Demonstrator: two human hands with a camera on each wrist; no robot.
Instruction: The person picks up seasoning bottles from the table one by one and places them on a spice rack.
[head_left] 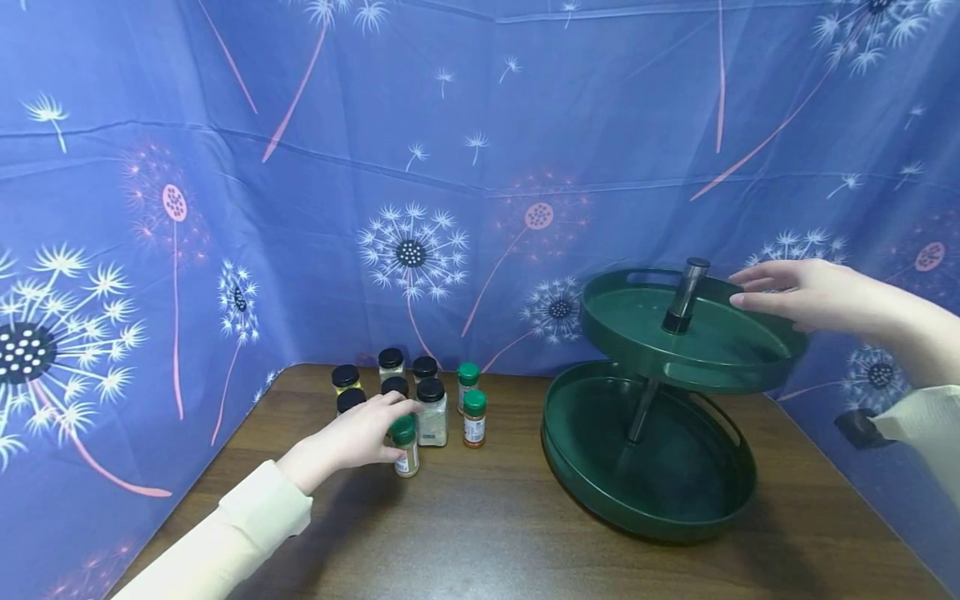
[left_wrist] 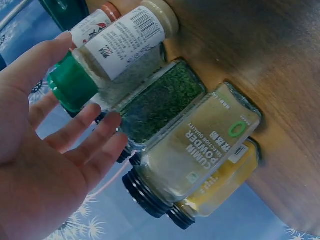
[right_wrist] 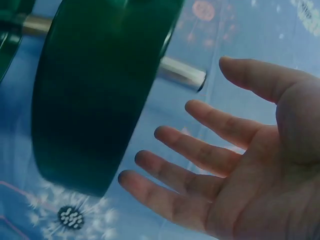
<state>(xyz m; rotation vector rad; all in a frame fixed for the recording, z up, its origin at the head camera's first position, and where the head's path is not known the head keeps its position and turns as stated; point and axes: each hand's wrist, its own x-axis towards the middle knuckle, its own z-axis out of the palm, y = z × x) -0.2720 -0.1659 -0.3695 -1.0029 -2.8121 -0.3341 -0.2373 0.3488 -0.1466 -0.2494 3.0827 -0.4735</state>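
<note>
In the head view my left hand (head_left: 356, 435) reaches over a spice bottle with a green cap (head_left: 403, 430), which stands upright on the table. The left wrist view has its thumb and spread fingers around that green cap (left_wrist: 75, 85); no firm grip shows, and contact is hard to tell. My right hand (head_left: 817, 293) hovers at the right rim of the upper tray of a green two-tier stand (head_left: 697, 375). Seen from the right wrist, the right hand's fingers (right_wrist: 195, 150) are spread beside the upper tray (right_wrist: 100, 95), holding nothing.
Black-capped jars cluster behind the left hand, among them a clear jar (head_left: 432, 421), a cumin powder jar (left_wrist: 195, 145) and a jar of green herbs (left_wrist: 160, 102). Two more green-capped bottles, one reddish (head_left: 474, 425), stand right of them. A blue dandelion-print cloth (head_left: 450, 167) hangs behind the wooden table (head_left: 465, 533).
</note>
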